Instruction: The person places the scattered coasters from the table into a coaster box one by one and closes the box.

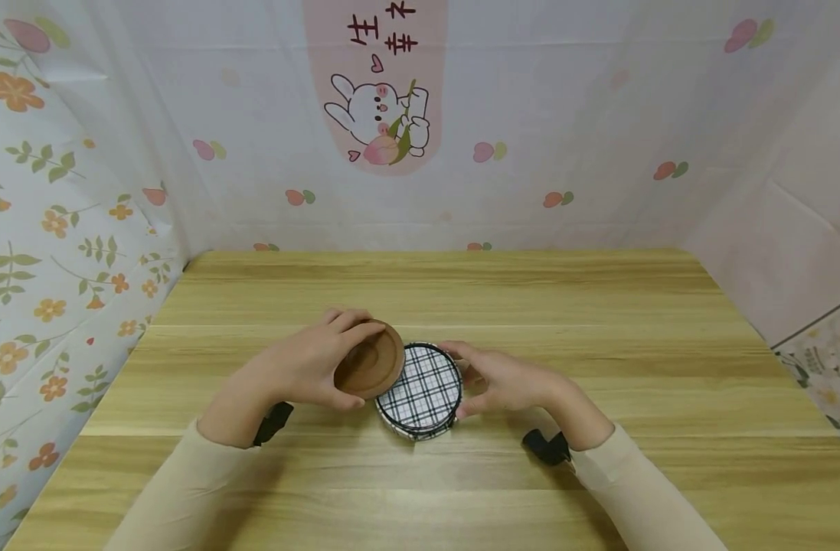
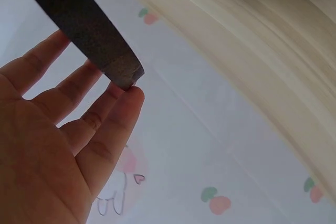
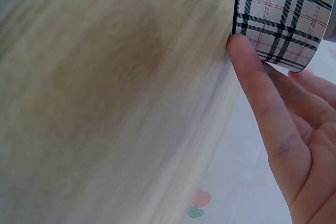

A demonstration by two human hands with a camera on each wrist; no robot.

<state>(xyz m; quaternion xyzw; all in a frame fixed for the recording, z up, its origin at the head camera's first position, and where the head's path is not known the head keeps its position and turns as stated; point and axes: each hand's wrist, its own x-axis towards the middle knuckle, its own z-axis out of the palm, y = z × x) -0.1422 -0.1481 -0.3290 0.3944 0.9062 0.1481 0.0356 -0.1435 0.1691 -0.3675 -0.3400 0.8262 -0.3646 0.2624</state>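
My left hand (image 1: 305, 366) grips a shallow brown round dish (image 1: 374, 363) by its rim, thumb at the near edge and fingers over the far edge. The dish is tilted and overlaps the left side of a round plaid box (image 1: 423, 386) with black trim. Seen edge-on in the left wrist view, the dish (image 2: 86, 27) looks dark between thumb and fingers of the left hand (image 2: 63, 129). My right hand (image 1: 505, 380) holds the box from its right side, thumb near and fingers far. The right wrist view has fingertips against the plaid side wall (image 3: 283, 17).
Both things are near the middle of a wood-grain table (image 1: 564, 306). A white printed curtain (image 1: 530, 99) hangs behind the table, with a floral sheet (image 1: 54, 229) on the left. Black straps (image 1: 547, 446) show at the wrists.
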